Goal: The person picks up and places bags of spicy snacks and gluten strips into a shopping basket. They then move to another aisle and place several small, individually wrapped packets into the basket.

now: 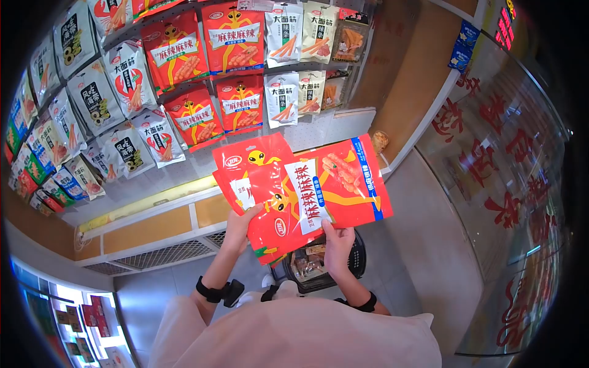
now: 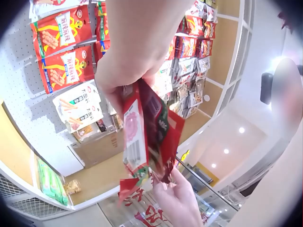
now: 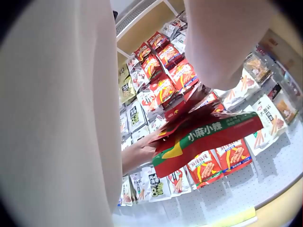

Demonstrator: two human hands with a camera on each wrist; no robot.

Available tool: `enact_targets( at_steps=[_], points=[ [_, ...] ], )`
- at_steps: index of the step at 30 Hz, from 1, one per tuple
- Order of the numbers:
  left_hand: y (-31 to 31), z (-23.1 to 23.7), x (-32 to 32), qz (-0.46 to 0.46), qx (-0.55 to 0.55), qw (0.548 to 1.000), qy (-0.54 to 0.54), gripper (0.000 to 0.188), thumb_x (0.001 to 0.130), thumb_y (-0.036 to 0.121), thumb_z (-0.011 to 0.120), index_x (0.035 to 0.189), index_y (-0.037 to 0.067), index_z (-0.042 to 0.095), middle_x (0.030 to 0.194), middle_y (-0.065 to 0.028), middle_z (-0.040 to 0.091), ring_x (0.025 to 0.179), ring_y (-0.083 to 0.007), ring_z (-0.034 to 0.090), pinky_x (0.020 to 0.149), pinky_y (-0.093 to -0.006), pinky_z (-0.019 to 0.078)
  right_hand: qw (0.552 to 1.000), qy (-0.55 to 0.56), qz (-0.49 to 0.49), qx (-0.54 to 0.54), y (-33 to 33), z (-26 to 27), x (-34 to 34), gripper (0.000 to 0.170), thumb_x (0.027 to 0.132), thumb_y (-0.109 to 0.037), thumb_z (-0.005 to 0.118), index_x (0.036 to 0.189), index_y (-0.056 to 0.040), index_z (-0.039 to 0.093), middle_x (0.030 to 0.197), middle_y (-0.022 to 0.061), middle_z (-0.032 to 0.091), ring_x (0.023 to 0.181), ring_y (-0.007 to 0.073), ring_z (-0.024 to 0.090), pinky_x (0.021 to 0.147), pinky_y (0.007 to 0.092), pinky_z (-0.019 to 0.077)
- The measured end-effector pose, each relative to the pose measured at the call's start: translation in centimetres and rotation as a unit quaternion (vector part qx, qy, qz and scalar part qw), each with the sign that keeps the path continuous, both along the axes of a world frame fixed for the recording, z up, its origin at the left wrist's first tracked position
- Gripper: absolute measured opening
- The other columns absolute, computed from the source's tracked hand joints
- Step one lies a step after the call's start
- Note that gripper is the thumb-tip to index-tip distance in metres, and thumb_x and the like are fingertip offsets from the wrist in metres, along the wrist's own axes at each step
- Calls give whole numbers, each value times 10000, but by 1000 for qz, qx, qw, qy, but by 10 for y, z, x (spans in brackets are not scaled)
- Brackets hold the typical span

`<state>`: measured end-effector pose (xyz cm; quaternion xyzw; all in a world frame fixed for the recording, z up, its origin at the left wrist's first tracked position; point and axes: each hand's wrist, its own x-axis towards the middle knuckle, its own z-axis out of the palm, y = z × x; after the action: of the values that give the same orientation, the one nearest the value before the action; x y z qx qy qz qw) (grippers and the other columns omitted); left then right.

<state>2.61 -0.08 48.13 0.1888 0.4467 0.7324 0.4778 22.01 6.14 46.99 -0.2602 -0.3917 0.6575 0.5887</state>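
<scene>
1. Two red snack packets are up in front of the person's chest: the front packet (image 1: 322, 193) lies slantwise over part of the rear packet (image 1: 251, 173), the pair apart from the pegboard (image 1: 215, 146) and above a black basket (image 1: 361, 260).
2. From where I stand, the right grip (image 1: 338, 248) pinches the front packet by its lower edge, thumb on the printed face.
3. The left grip (image 1: 238, 230) holds the rear packet low on its left side, right where the two overlap; whether it also pinches the front one I can't tell.
4. I'd judge both packets light, easy for one hand each. The film is glossy and catches the light, so they'd probably slide against each other if held loosely.
5. Seen edge-on from the left wrist, they bow and gape apart, so I'd call the wrapping thin and bendy, with softer contents that a hard squeeze might crush.
6. The best hold, to my eye, is the flat margins: the front packet's blue end band (image 1: 367, 178), or the strip around the rear packet's hang hole (image 1: 250, 148). Pinching the middle would likely buckle the face and press the food.
</scene>
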Motion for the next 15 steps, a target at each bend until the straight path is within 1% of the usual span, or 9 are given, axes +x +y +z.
enact_targets(
  at_steps=[3, 5, 7, 8, 9, 10, 13, 14, 15],
  points=[
    [-13, 2, -10, 23, 16, 1000, -3, 384, 782, 31, 602, 1127, -14, 438, 1038, -114, 568, 899, -190, 595, 745, -310, 515, 993, 98, 56, -27, 4, 10, 5, 539, 821, -6, 535, 1274, -36, 245, 1257, 124, 411, 1168, 204, 413, 971, 360, 341],
    [-24, -2, -18, 51, 37, 998, 6, 407, 772, 19, 603, 1133, -15, 417, 1032, -124, 567, 884, -196, 602, 721, -309, 527, 985, 132, 98, -45, 15, -2, 17, 505, 889, -287, 483, 1289, -46, 289, 1312, 92, 381, 1202, 241, 376, 1013, 419, 276],
    [-44, -2, -27, 44, 22, 998, 39, 441, 760, 23, 608, 1145, -11, 396, 1054, -132, 558, 901, -211, 601, 731, -328, 531, 957, 195, 192, -99, 28, -8, 31, 625, 876, -508, 372, 1300, -50, 325, 1352, 100, 348, 1247, 255, 321, 1036, 433, 232],
    [-53, 0, -31, 42, 13, 997, 57, 459, 753, 25, 611, 1151, -9, 385, 1065, -136, 553, 910, -219, 600, 735, -337, 533, 935, 217, 246, -132, 36, -18, 43, 627, 887, -511, 322, 1316, -54, 291, 1343, 97, 357, 1234, 271, 335, 1031, 443, 239],
    [-62, 3, -35, 42, 5, 997, 60, 473, 747, 27, 619, 1154, -5, 381, 1064, -135, 554, 911, -218, 600, 735, -338, 533, 943, 160, 263, -130, 42, -30, 52, 661, 869, -525, 364, 1316, -44, 287, 1338, 104, 363, 1233, 269, 338, 1025, 447, 247],
    [-72, 6, -37, 41, -5, 997, 62, 487, 740, 28, 626, 1157, -1, 377, 1064, -134, 554, 911, -218, 601, 734, -338, 534, 951, 97, 281, -80, 44, -36, 58, 690, 836, -503, 469, 1302, -26, 292, 1304, 133, 399, 1179, 271, 413, 988, 441, 315],
    [-95, 21, -40, 41, -50, 995, 81, 504, 717, 45, 664, 1140, 3, 393, 1058, -133, 561, 910, -208, 602, 733, -331, 531, 875, 54, 476, -64, 63, -60, 83, 745, 794, -500, 544, 1293, -5, 300, 1278, 146, 427, 1133, 264, 467, 936, 423, 387],
    [-101, 22, -43, 38, -61, 993, 92, 487, 715, 42, 671, 1123, -1, 408, 1047, -129, 568, 904, -203, 603, 728, -325, 531, 852, 46, 507, -120, 66, -62, 85, 756, 746, -431, 643, 1275, -1, 315, 1242, 141, 462, 1074, 251, 517, 883, 394, 440],
    [-106, 23, -44, 33, -71, 992, 101, 470, 714, 40, 678, 1107, -5, 424, 1037, -126, 575, 898, -198, 605, 724, -319, 530, 848, 33, 514, -124, 60, -62, 81, 733, 750, -399, 649, 1272, -3, 320, 1239, 138, 464, 1078, 245, 514, 887, 390, 438]
  ],
)
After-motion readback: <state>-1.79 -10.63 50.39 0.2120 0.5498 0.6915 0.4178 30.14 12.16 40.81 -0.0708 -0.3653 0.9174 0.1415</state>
